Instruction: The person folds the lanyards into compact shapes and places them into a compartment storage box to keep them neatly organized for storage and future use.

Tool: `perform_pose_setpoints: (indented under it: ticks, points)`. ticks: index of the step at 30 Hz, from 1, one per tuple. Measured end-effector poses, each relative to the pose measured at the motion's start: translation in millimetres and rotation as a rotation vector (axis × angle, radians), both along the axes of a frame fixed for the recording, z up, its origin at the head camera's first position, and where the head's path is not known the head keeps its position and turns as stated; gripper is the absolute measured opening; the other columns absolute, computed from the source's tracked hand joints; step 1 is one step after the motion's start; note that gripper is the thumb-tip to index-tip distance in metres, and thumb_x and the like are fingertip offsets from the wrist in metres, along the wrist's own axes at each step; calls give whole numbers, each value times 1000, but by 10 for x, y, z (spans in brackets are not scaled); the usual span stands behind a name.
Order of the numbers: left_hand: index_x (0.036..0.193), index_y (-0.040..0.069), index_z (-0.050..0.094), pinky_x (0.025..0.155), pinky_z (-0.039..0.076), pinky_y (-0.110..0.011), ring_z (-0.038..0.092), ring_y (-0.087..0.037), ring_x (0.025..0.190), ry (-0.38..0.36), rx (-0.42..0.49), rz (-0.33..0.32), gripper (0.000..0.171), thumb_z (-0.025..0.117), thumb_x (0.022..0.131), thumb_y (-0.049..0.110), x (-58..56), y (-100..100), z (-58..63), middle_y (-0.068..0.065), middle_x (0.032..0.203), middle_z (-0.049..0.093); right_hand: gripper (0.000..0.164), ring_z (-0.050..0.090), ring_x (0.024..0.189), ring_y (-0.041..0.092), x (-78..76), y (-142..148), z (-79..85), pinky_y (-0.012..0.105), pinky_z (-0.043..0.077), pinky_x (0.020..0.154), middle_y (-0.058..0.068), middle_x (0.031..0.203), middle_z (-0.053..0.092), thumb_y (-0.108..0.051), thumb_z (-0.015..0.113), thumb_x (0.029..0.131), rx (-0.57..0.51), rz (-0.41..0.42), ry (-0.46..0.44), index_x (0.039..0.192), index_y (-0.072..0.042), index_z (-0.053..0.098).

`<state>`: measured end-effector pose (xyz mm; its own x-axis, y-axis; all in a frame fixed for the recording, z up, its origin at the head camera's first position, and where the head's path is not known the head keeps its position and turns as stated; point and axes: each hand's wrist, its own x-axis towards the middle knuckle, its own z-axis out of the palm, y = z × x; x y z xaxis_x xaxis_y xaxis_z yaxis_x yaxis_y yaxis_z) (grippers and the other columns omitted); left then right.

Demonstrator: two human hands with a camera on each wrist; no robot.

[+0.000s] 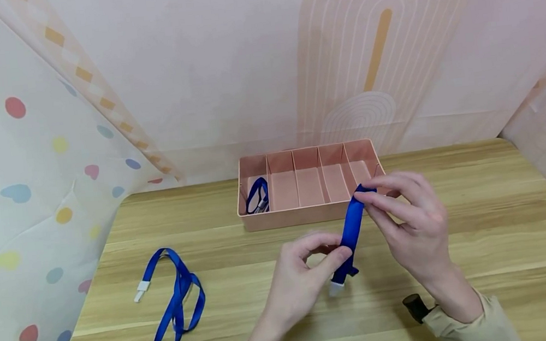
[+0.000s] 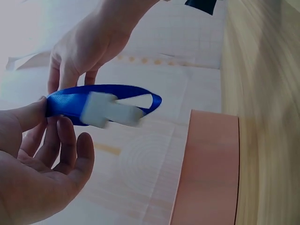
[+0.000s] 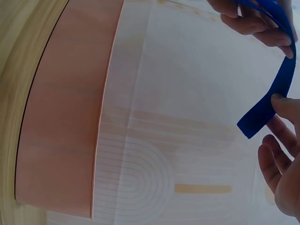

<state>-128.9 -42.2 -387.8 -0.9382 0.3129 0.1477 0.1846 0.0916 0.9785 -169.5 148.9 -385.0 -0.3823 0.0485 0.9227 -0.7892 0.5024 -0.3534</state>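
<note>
A blue lanyard [image 1: 352, 228] with a white plastic clip [image 2: 101, 110] is held folded between my two hands, above the table in front of the box. My left hand [image 1: 300, 275] pinches the folded strap near its clip end, thumb on top. At the upper end, my right hand [image 1: 408, 220] pinches the strap between thumb and fingers, and a short length [image 3: 255, 117] sticks out past them. A second blue lanyard [image 1: 179, 300] with a white clip lies loosely looped on the table to the left.
A pink box [image 1: 297, 217] with several compartments stands at the back of the wooden table [image 1: 235, 295]. In its leftmost compartment lies a folded blue lanyard [image 1: 258, 195]. Patterned sheets [image 1: 224, 76] hang behind and to the left of the table.
</note>
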Motion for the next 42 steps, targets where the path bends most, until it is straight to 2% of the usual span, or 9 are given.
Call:
perform_pose_setpoints:
  ticks: [5,12,19,27,30,33,38,42]
  points:
    - [109,4,80,85,57,-25,67,0,88,70,-4,19,16,77,95,13,-4,-14,16,-14,96,79,33,64,90,26,-5,-6,7,12,48,92,18,83,76,-24,72,101,-13,3,8,85,2,82]
    - [104,3,80,81,57,-24,65,-3,87,170,30,88,12,77,94,9,-14,-12,5,-14,92,77,32,64,87,26,-3,-15,8,12,48,91,16,81,76,-25,73,101,-3,-6,8,85,1,82]
    - [98,-2,80,80,58,-23,64,-4,91,265,128,143,8,77,91,0,-23,-16,-2,-19,92,77,32,64,87,25,8,-47,-2,12,49,91,15,80,76,-26,73,100,9,31,-6,85,1,83]
    - [97,-9,77,77,56,-19,62,-2,91,317,208,191,8,76,89,-8,-30,-45,2,-25,89,74,32,66,88,18,49,-98,-6,13,50,87,14,83,78,-27,71,102,40,104,-82,89,-1,83]
    - [96,-10,76,78,56,-19,62,-1,91,311,221,206,6,75,90,-8,-27,-51,15,-25,88,73,33,66,89,16,65,-115,-15,13,50,86,13,85,78,-29,70,102,53,120,-121,90,-1,83]
    - [96,-10,76,80,57,-19,64,0,91,270,231,202,6,73,92,-6,-16,-53,29,-26,88,72,36,65,90,14,74,-121,-26,13,50,88,14,85,78,-31,68,103,36,127,-156,90,0,83]
    - [97,-11,74,83,58,-21,66,1,93,196,235,142,8,71,95,-3,9,-47,43,-29,91,70,40,66,95,8,61,-98,-29,12,50,90,17,84,77,-34,68,102,-7,120,-178,90,2,82]
    - [99,-14,73,84,58,-20,64,1,94,178,261,108,11,70,95,-4,14,-50,42,-33,94,69,39,66,94,10,45,-89,-28,11,50,89,16,85,78,-33,68,103,34,111,-160,91,1,83]
